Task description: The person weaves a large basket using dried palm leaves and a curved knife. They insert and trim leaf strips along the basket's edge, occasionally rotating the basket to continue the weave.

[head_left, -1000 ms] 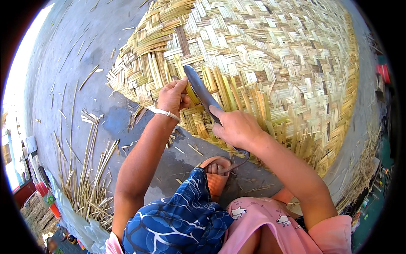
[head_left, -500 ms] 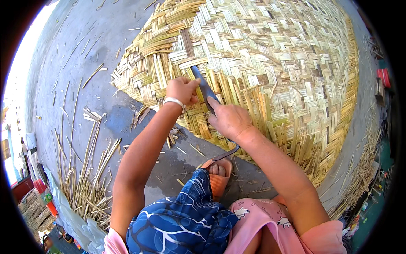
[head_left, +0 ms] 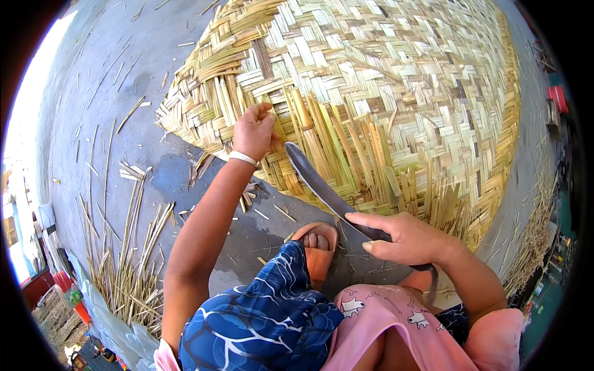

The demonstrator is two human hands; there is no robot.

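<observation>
A large woven mat of split reed strips (head_left: 383, 80) lies on the ground, its near edge folded over in parts. Along that edge several loose strip ends (head_left: 318, 130) stick out from the weave. My left hand (head_left: 252, 135), wearing a white bracelet, is closed at the mat's edge, fingertips pinching what looks like a yellowish reed strip. In my right hand (head_left: 408, 238) is a long dark curved knife (head_left: 318, 184), held by its lower part near my knees. Its tip points up and left, just beside my left fingers and apart from the weave.
Loose reeds (head_left: 127, 272) lie in a bundle on the grey floor (head_left: 111, 154) at left, with cut scraps scattered around. My sandaled foot (head_left: 318, 247) stands at the mat's near edge. Light blue plastic sheeting (head_left: 105, 315) lies at lower left, dry straw (head_left: 526, 260) at right.
The curved knife has come out of the weave, drawn down and right by my right hand. My left hand has shifted slightly left and up, staying at the strips.
</observation>
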